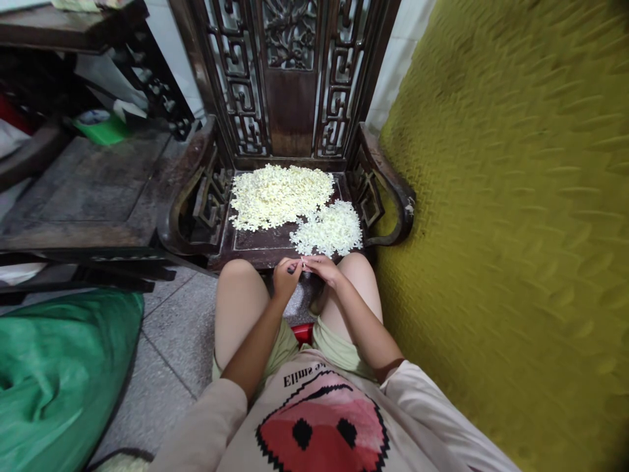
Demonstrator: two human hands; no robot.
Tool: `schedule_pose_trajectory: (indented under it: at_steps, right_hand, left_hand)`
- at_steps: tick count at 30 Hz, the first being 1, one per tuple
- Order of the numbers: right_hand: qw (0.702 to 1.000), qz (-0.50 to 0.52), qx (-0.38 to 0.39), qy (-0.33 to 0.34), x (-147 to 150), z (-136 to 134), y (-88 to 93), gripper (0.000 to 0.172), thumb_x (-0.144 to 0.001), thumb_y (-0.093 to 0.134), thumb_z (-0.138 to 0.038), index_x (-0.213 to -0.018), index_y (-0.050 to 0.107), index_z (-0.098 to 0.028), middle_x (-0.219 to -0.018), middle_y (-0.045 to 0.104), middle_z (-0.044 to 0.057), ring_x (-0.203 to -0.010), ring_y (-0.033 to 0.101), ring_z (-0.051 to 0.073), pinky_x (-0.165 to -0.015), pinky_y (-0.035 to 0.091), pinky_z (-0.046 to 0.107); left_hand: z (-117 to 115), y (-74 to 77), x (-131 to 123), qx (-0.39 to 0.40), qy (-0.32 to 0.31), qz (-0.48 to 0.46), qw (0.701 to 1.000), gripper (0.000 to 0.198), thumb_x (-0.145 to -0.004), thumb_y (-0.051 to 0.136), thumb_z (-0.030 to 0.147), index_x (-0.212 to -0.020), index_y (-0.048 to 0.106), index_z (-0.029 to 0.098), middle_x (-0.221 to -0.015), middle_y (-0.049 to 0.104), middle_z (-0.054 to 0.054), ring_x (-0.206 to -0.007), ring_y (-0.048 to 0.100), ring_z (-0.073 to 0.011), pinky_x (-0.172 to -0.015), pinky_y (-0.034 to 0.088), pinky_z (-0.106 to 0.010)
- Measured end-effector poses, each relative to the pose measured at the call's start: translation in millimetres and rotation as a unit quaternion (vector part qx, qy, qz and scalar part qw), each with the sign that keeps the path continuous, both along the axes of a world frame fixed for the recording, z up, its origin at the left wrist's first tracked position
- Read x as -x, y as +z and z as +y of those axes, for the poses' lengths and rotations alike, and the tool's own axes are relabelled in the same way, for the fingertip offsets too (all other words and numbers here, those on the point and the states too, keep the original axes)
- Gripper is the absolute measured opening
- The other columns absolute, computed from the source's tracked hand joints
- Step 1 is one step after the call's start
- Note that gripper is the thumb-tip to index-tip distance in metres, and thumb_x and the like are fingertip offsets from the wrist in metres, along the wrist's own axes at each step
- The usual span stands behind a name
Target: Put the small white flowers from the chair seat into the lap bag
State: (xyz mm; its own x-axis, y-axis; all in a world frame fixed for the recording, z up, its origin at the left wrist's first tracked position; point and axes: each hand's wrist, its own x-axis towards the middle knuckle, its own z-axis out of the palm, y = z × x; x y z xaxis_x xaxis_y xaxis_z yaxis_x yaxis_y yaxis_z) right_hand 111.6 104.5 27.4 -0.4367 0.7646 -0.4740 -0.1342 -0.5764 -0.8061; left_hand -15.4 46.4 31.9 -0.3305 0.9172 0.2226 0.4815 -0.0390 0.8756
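From the head camera, the person sits in front of a dark carved wooden chair (289, 98). Two heaps of small pale pieces lie on its seat: a big heap (280, 195) at the back and a small heap (328, 228) nearer the knees. The left hand (286, 277) and the right hand (322, 267) meet just in front of the seat edge, fingertips together, pinching one tiny white piece (301, 264). What it is, I cannot tell. It looks very light, thin and easy to crush, so a soft pinch at its edges seems best. A yellow mat (515, 229) stands on the right, a green bag (59, 373) on the left.
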Motion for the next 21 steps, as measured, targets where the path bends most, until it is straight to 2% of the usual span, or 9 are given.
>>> schedule_pose_trajectory:
  at_steps: [9,15,21]
  right_hand:
    - [1.000,0.001,-0.010,0.007,-1.0,0.7,0.1,0.026,-0.058,0.076,-0.028,-0.081,0.072,-0.017,-0.083,0.071,0.004,-0.075,0.064,0.012,-0.087,0.047,0.031]
    - [1.000,-0.009,-0.019,0.010,-0.5,0.0,2.1,0.034,-0.054,0.078,-0.034,-0.082,0.071,-0.016,-0.083,0.071,0.005,-0.078,0.064,0.014,-0.088,0.047,0.034]
    - [1.000,-0.019,-0.016,0.003,1.3,-1.3,4.9,0.038,-0.048,0.080,-0.033,-0.082,0.071,-0.017,-0.080,0.071,0.003,-0.074,0.064,0.014,-0.087,0.047,0.034]
  left_hand:
    - [-0.1,-0.2,-1.6,0.001,0.002,0.008,1.000,0.014,-0.076,0.056,0.029,-0.076,0.066,0.020,-0.069,0.060,-0.001,-0.063,0.053,-0.0119,-0.067,0.043,-0.026]
    - [-0.9,1.4,-1.3,-0.003,0.004,0.012,1.000,0.014,-0.076,0.054,0.028,-0.075,0.065,0.020,-0.069,0.059,-0.001,-0.063,0.052,-0.0119,-0.065,0.042,-0.026]
    - [-3.2,4.3,-1.9,0.011,0.030,0.096,0.995,0.008,-0.074,0.056,0.023,-0.069,0.061,0.020,-0.069,0.059,0.000,-0.064,0.052,-0.0128,-0.069,0.038,-0.028]
